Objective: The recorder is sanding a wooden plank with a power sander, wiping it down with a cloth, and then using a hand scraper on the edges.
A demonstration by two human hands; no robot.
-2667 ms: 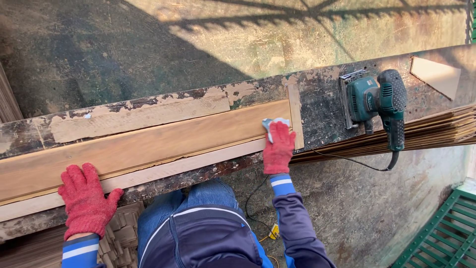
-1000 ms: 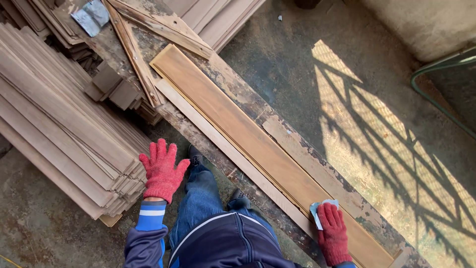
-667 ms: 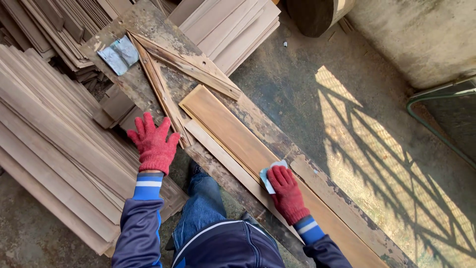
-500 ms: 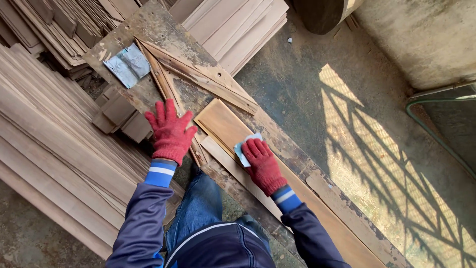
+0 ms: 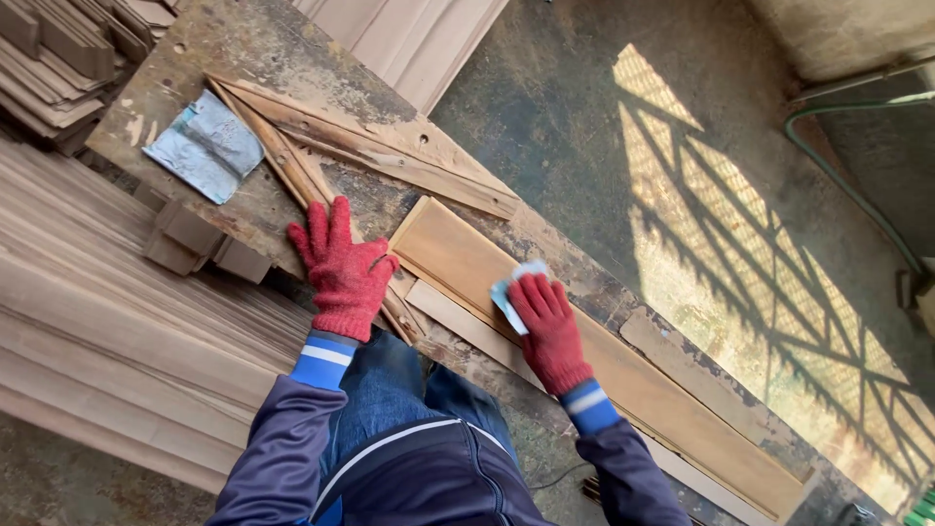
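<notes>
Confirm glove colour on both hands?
Red knit gloves on left hand and right hand; head view.

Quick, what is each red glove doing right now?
Left hand: open, fingers spread, flat on the worn bench.
Right hand: pressing a pale sanding sheet onto the long wooden board.

Both hands wore fuzzy red knit cloth gloves, the left hand (image 5: 341, 273) and the right hand (image 5: 547, 326) alike. The plank (image 5: 594, 356) under the right hand was bare matt wood, smooth and tan. The workbench (image 5: 282, 49) was rough, worn wood with flaking, patchy paint. The sheet (image 5: 207, 146) at far left looked like crinkled grey abrasive paper. The floor (image 5: 575, 117) was rough, stained concrete.
</notes>
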